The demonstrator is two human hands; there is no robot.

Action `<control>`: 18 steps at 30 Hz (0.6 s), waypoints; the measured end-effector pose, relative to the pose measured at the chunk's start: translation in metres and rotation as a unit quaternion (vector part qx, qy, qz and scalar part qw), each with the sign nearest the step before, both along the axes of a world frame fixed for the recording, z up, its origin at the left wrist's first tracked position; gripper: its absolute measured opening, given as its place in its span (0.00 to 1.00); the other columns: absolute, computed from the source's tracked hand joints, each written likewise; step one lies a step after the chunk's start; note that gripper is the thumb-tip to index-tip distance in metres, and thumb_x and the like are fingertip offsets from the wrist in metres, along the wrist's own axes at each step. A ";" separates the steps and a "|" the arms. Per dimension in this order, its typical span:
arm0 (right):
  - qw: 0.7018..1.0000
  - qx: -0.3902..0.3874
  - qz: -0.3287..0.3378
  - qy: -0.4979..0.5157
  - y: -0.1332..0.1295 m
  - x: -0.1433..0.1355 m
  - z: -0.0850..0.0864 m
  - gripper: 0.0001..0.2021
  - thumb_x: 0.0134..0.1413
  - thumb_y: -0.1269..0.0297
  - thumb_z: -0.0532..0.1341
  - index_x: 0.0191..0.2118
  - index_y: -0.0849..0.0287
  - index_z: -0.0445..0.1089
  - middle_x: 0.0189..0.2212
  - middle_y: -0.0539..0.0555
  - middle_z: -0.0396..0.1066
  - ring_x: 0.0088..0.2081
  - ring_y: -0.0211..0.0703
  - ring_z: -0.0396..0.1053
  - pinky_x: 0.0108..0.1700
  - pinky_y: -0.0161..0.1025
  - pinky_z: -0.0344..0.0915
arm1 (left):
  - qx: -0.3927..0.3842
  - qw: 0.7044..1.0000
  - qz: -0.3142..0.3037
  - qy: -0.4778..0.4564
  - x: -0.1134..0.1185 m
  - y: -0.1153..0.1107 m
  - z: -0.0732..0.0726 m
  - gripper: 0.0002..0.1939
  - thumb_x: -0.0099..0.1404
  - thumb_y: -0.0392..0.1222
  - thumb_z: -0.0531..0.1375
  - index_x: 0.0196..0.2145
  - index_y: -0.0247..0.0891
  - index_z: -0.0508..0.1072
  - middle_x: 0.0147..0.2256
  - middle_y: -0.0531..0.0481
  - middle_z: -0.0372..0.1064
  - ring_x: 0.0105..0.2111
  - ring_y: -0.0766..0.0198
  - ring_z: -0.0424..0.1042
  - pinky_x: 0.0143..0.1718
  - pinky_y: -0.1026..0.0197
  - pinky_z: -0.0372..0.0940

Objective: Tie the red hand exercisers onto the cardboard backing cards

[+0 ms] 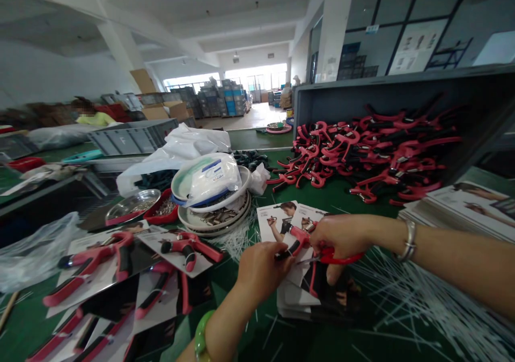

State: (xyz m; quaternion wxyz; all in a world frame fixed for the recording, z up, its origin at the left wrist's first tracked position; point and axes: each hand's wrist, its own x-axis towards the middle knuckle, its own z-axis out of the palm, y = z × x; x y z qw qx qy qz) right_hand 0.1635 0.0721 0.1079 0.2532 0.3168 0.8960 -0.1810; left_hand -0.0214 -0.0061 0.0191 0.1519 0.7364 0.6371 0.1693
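Hands [263, 271] with red scissors [336, 256], pink-handled pliers [298, 241]

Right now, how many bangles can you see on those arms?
2: a green bangle, on the arm behind the left hand, and a silver one, behind the right hand. Others may be out of view.

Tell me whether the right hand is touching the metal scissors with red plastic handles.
Touching. The head view shows the right hand closed around the red handles of the scissors, fingers overlapping them.

Dim foreground — bright background windows
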 end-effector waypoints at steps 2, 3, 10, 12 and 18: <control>1.000 0.000 -0.005 0.011 0.001 0.001 -0.001 0.25 0.31 0.45 0.69 0.35 0.57 0.74 0.31 0.52 0.73 0.30 0.43 0.65 0.27 0.34 0.53 | 0.013 1.000 -0.025 0.012 0.000 0.001 0.000 0.17 0.62 0.54 0.55 0.42 0.47 0.77 0.36 0.48 0.77 0.35 0.56 0.73 0.33 0.61 0.60; 1.000 0.003 -0.005 0.013 0.002 0.001 -0.001 0.25 0.31 0.45 0.69 0.36 0.57 0.74 0.32 0.52 0.73 0.30 0.43 0.65 0.27 0.34 0.53 | 0.013 0.999 -0.030 0.011 -0.001 0.001 -0.001 0.17 0.62 0.54 0.54 0.42 0.47 0.77 0.36 0.48 0.77 0.34 0.56 0.73 0.32 0.61 0.60; 0.998 0.046 0.038 0.020 0.000 -0.003 -0.005 0.22 0.31 0.46 0.69 0.32 0.57 0.74 0.29 0.51 0.71 0.29 0.41 0.65 0.26 0.34 0.51 | 0.006 1.000 -0.017 0.012 -0.001 0.002 -0.001 0.17 0.61 0.55 0.55 0.41 0.49 0.77 0.35 0.49 0.77 0.33 0.56 0.73 0.31 0.61 0.60; 0.997 0.051 0.058 0.029 0.000 -0.003 -0.007 0.21 0.32 0.47 0.69 0.31 0.56 0.74 0.27 0.50 0.70 0.29 0.42 0.65 0.26 0.33 0.51 | 0.009 0.999 -0.025 0.023 0.000 0.000 0.001 0.14 0.62 0.52 0.56 0.41 0.48 0.77 0.35 0.49 0.77 0.33 0.57 0.74 0.31 0.61 0.61; 0.990 0.032 0.123 0.062 0.010 0.001 -0.012 0.20 0.34 0.47 0.69 0.33 0.54 0.74 0.25 0.49 0.70 0.27 0.39 0.63 0.26 0.33 0.51 | 0.030 0.998 -0.037 0.031 0.007 -0.005 0.003 0.13 0.63 0.43 0.54 0.43 0.42 0.74 0.38 0.46 0.76 0.38 0.54 0.74 0.37 0.58 0.63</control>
